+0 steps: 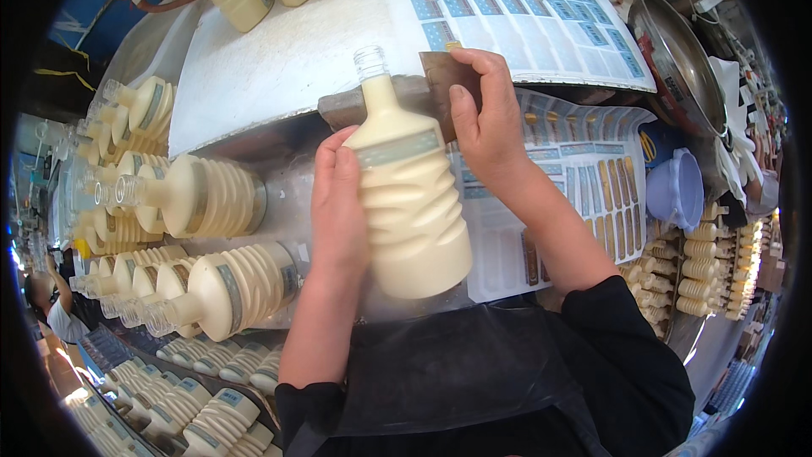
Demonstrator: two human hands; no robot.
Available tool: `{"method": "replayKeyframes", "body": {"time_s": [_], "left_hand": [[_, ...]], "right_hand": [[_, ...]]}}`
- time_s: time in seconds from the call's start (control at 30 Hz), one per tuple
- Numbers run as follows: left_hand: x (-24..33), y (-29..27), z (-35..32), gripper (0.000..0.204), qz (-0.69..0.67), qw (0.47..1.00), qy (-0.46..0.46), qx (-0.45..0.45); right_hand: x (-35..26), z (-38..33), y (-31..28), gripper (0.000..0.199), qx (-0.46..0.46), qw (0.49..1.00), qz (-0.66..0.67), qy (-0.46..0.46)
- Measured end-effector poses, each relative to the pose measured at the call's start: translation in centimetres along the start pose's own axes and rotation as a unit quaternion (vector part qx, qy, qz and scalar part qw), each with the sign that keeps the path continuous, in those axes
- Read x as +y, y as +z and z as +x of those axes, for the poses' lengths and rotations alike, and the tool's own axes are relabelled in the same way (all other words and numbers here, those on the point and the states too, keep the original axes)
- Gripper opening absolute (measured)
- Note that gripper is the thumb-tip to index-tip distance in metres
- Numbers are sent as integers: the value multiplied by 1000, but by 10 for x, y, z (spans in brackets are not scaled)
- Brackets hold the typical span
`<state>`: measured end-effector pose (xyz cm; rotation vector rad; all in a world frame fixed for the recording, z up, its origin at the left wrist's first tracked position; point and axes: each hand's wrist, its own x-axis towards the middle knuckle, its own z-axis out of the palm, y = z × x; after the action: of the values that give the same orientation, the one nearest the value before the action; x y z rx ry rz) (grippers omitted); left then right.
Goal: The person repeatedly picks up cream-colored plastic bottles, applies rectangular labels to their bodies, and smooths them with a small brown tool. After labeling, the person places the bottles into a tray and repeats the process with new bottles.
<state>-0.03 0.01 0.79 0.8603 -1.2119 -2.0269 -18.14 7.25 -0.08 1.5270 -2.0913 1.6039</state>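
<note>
A cream-coloured bottle point(414, 220) with wavy ridges and a clear threaded neck lies tilted in front of me, neck pointing away. A pale blue-grey label band point(393, 149) runs across its shoulder. My left hand point(338, 195) is closed on the bottle's left side, its fingers partly hidden behind it. Right of the neck, my right hand point(491, 110) grips a dark brown flat piece point(438, 85), thumb in front and index finger over the top edge. Behind the bottle's neck sits a grey block point(337, 107). Sheets of blue and gold labels point(507, 0) lie beyond my right hand.
Several similar bottles point(241, 288) lie stacked at the left, with more in trays point(224, 423) below. Others stand on the white board point(254, 59). Another label sheet point(584, 178) lies under my right forearm, near a purple bucket point(674, 190) and a metal pan point(677, 55).
</note>
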Motion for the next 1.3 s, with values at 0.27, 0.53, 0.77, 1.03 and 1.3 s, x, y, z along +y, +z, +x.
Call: {"method": "replayKeyframes", "body": {"time_s": [0.27, 0.53, 0.77, 1.03, 1.3], "left_hand": [[3, 3, 0, 40, -136, 988, -64, 35], [10, 19, -10, 39, -149, 986, -63, 46], [6, 14, -12, 47, -180, 983, -29, 30], [6, 12, -7, 29, 23, 999, -11, 29], [-1, 3, -5, 32, 39, 999, 17, 28]], "right_hand": [[-44, 12, 0, 35, -33, 989, 81, 116], [-79, 26, 24, 28, -56, 997, -41, 17], [-112, 27, 47, 27, -143, 975, 59, 159], [-59, 13, 10, 33, -75, 994, -8, 74], [-6, -12, 9, 39, 43, 997, 57, 39]]}}
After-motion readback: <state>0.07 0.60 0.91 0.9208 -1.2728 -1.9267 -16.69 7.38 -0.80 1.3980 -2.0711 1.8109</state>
